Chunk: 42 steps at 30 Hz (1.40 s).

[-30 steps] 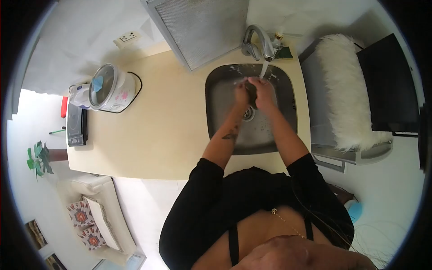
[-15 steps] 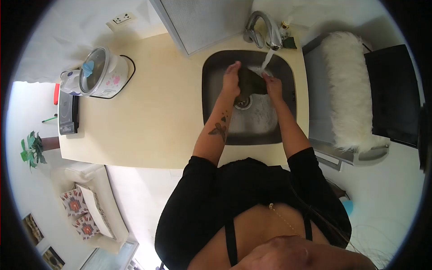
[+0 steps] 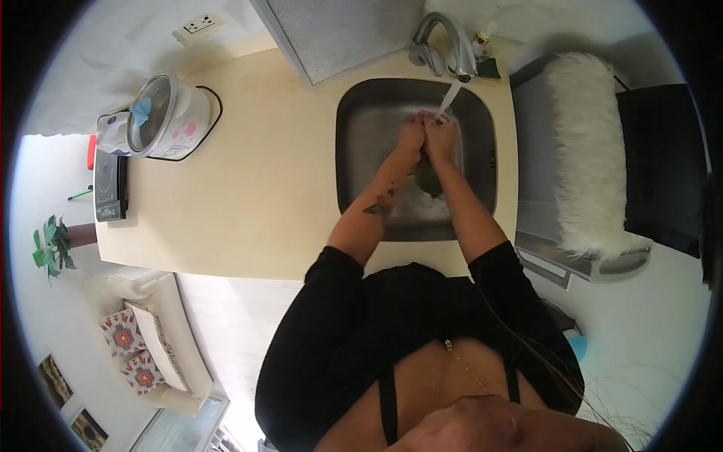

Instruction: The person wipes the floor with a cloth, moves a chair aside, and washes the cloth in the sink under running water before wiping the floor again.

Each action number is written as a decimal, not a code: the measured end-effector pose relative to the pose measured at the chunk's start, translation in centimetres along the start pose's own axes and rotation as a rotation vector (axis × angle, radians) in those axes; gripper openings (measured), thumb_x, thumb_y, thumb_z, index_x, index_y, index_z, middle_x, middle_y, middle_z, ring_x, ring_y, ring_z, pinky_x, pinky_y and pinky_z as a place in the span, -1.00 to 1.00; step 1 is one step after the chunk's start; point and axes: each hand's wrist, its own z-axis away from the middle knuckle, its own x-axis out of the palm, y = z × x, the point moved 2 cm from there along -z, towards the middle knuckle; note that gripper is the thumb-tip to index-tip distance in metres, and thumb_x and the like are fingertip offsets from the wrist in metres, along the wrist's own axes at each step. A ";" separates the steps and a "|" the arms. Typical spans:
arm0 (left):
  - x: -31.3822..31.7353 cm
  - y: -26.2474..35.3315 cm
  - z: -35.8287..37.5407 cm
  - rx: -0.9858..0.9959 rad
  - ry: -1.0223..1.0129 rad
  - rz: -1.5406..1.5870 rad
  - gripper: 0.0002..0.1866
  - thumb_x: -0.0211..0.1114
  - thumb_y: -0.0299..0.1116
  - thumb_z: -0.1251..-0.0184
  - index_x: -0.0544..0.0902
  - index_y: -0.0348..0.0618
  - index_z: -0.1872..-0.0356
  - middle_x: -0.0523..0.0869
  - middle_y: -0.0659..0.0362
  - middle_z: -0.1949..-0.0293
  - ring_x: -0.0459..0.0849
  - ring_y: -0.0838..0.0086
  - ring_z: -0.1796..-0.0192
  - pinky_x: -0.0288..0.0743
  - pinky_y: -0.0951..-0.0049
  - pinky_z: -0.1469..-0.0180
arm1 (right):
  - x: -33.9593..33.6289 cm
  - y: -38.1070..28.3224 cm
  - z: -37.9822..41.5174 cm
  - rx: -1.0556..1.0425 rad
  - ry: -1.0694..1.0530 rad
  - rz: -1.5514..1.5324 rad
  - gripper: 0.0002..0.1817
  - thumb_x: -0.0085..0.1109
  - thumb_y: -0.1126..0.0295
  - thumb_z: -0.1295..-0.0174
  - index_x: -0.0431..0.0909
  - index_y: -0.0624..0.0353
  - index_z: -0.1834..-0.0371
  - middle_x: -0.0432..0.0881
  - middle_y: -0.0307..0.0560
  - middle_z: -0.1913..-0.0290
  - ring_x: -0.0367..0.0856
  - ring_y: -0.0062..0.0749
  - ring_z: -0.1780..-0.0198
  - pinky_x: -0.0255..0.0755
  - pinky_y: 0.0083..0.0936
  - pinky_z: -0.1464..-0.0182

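In the head view a dark green cloth (image 3: 428, 179) hangs bunched in the sink, its lower part showing between my forearms. My left hand (image 3: 411, 134) is closed on it. Right beside it, my right hand (image 3: 440, 135) grips the cloth too, so the two hands touch. Water runs from the chrome faucet (image 3: 446, 41) onto my hands. Around them is the grey metal sink (image 3: 358, 211), and the hands cover the cloth's upper part.
A white slow cooker (image 3: 177, 124) with a glass lid and blue cloth stands left on the counter (image 3: 248, 181). Near it lies a black cooktop (image 3: 111, 188). A dark sponge (image 3: 489, 68) and bottle (image 3: 482, 44) sit behind the sink. White fur (image 3: 587, 158) covers something at right.
My hands have come together, the left moving right and the right moving left. The cloth, spread between them before, is now bunched and hanging below. Water keeps running.
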 end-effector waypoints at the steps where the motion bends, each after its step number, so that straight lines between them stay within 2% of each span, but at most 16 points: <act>1: -0.2 1.1 0.5 -0.013 -0.035 0.065 -0.52 0.19 -0.05 -0.29 0.48 -0.31 0.02 0.58 0.06 0.26 0.57 0.37 0.17 0.44 0.32 0.13 | 0.3 3.0 -1.7 -0.282 0.026 0.277 -0.71 0.19 0.30 -0.12 0.54 0.41 0.45 0.51 -0.09 0.58 0.42 -0.48 0.52 0.31 -0.36 0.40; 3: -0.8 2.0 2.4 -0.107 -0.102 -0.095 -0.47 0.26 -0.09 -0.23 0.47 -0.33 -0.03 0.60 0.04 0.22 0.59 0.36 0.17 0.45 0.32 0.11 | -0.3 3.6 -1.9 -0.546 0.044 0.545 -0.69 0.20 0.28 -0.13 0.55 0.40 0.43 0.50 -0.14 0.56 0.38 -0.50 0.50 0.31 -0.40 0.38; 5: -2.5 2.7 3.3 -0.189 -0.179 -0.256 -0.42 0.34 -0.12 -0.16 0.45 -0.36 -0.08 0.61 0.03 0.17 0.60 0.36 0.16 0.45 0.32 0.10 | -2.2 2.0 -3.3 0.208 -0.057 -0.180 -0.52 0.26 0.10 -0.15 0.44 0.37 0.62 0.44 -0.11 0.59 0.24 -0.45 0.51 0.19 -0.36 0.42; 10: -9.4 1.2 2.3 -0.327 -0.448 -0.897 -0.15 0.44 -0.07 -0.02 0.31 -0.38 -0.28 0.55 -0.01 -0.10 0.57 0.36 0.01 0.41 0.38 -0.03 | -4.2 1.1 -4.8 0.207 -0.282 -0.102 -0.45 0.30 -0.04 -0.10 0.48 0.35 0.53 0.39 -0.17 0.57 0.28 -0.48 0.46 0.23 -0.45 0.37; 12: -11.0 1.3 2.3 -0.293 0.146 -0.651 -0.28 0.36 -0.04 -0.13 0.41 -0.36 -0.20 0.59 0.03 -0.05 0.53 0.36 -0.10 0.38 0.38 -0.09 | -4.9 2.6 -4.5 0.169 -0.423 -0.012 -0.44 0.31 -0.07 -0.08 0.53 0.36 0.47 0.43 -0.17 0.55 0.33 -0.48 0.45 0.27 -0.46 0.35; 15: -12.0 0.0 -0.5 -0.025 -0.087 0.079 -0.44 0.24 -0.05 -0.26 0.47 -0.27 -0.13 0.59 0.05 -0.04 0.47 0.35 -0.19 0.35 0.36 -0.15 | -5.4 3.9 -3.6 -0.309 -0.523 0.468 -0.56 0.31 0.07 -0.11 0.63 0.30 0.24 0.63 -0.15 0.37 0.53 -0.52 0.34 0.40 -0.54 0.16; 18: -8.4 -0.9 0.3 -0.310 0.074 0.457 -0.58 0.14 -0.08 -0.35 0.51 -0.19 -0.04 0.61 0.08 0.01 0.50 0.38 -0.14 0.37 0.35 -0.12 | -4.9 1.8 -1.3 -0.056 -0.645 0.342 -0.54 0.36 0.06 -0.05 0.65 0.27 0.20 0.67 -0.02 0.31 0.61 -0.46 0.27 0.43 -0.53 0.08; 20: -8.0 -7.9 -3.5 -0.204 -0.148 0.502 -0.62 0.08 -0.10 -0.38 0.49 -0.17 -0.03 0.62 0.12 0.08 0.52 0.36 -0.09 0.40 0.35 -0.10 | -2.6 0.1 1.2 0.251 -0.578 -0.288 -0.56 0.39 0.12 0.00 0.64 0.33 0.28 0.67 0.04 0.41 0.61 -0.41 0.32 0.43 -0.44 0.13; 23: -3.4 -7.7 -2.0 0.082 -0.143 -0.304 -0.63 0.00 -0.14 -0.42 0.46 -0.22 -0.03 0.60 0.10 0.09 0.53 0.31 -0.05 0.43 0.34 -0.07 | 1.3 -0.6 4.3 0.008 -0.456 -0.039 -0.66 0.34 0.25 -0.01 0.62 0.39 0.39 0.66 0.05 0.50 0.60 -0.38 0.37 0.44 -0.38 0.21; 26: -1.1 -7.1 0.1 -0.293 0.036 0.306 -0.63 -0.08 -0.17 -0.44 0.44 -0.27 -0.01 0.56 0.01 0.07 0.53 0.28 -0.06 0.42 0.33 -0.07 | -0.6 -1.9 0.5 0.094 -0.210 0.127 -0.75 0.25 0.35 -0.03 0.60 0.41 0.47 0.64 0.05 0.55 0.59 -0.38 0.43 0.44 -0.36 0.28; 27: -1.3 -8.5 -0.9 -0.122 0.030 -0.253 -0.61 -0.11 -0.16 -0.45 0.43 -0.30 0.00 0.55 -0.03 0.04 0.54 0.27 -0.04 0.43 0.32 -0.04 | -0.8 -0.8 -0.7 0.098 -0.205 0.126 -0.75 0.25 0.35 -0.03 0.60 0.41 0.47 0.64 0.05 0.55 0.59 -0.38 0.43 0.44 -0.36 0.28; 32: -1.6 -4.2 -1.9 -0.018 -0.028 -0.304 -0.51 -0.06 -0.10 -0.41 0.41 -0.39 -0.07 0.52 -0.19 -0.04 0.55 0.04 -0.05 0.43 0.28 -0.03 | -0.1 -1.1 1.7 -0.063 -0.100 0.131 -0.73 0.24 0.35 -0.04 0.55 0.42 0.51 0.62 0.17 0.50 0.61 -0.24 0.43 0.43 -0.34 0.29; 35: -1.2 -1.5 -0.8 0.275 -0.024 -1.020 -0.49 0.04 -0.10 -0.35 0.46 -0.44 -0.03 0.58 -0.25 0.05 0.56 -0.02 -0.04 0.42 0.25 -0.05 | -0.9 0.4 0.2 0.002 -0.158 0.175 -0.76 0.20 0.38 -0.11 0.55 0.39 0.31 0.62 0.15 0.40 0.62 -0.08 0.31 0.43 -0.30 0.20; 38: -0.1 2.7 1.0 0.031 0.042 -0.744 -0.48 0.15 -0.15 -0.31 0.41 -0.29 -0.18 0.61 -0.14 0.01 0.59 0.13 -0.08 0.42 0.31 -0.07 | -1.4 5.4 -1.9 -0.290 -0.182 0.455 -0.73 0.15 0.41 -0.14 0.52 0.32 0.12 0.60 0.08 0.22 0.58 -0.06 0.22 0.40 -0.29 0.15; 41: -0.3 3.3 -0.1 0.120 -0.213 -1.087 -0.55 0.18 -0.15 -0.28 0.53 -0.28 -0.06 0.61 -0.16 0.01 0.58 0.13 -0.07 0.40 0.28 -0.08 | -2.4 5.3 -2.2 -0.174 -0.053 0.185 -0.67 0.15 0.42 -0.12 0.50 0.30 0.04 0.59 0.07 0.09 0.55 -0.13 0.11 0.37 -0.28 0.08; 42: -0.2 3.3 -0.7 0.117 -0.211 -1.084 -0.55 0.18 -0.15 -0.28 0.53 -0.28 -0.06 0.61 -0.16 0.01 0.58 0.13 -0.07 0.40 0.28 -0.08 | -2.8 2.9 -1.5 0.077 -0.282 -0.012 -0.63 0.15 0.42 -0.11 0.47 0.28 -0.02 0.59 0.05 0.09 0.55 -0.16 0.09 0.38 -0.30 0.05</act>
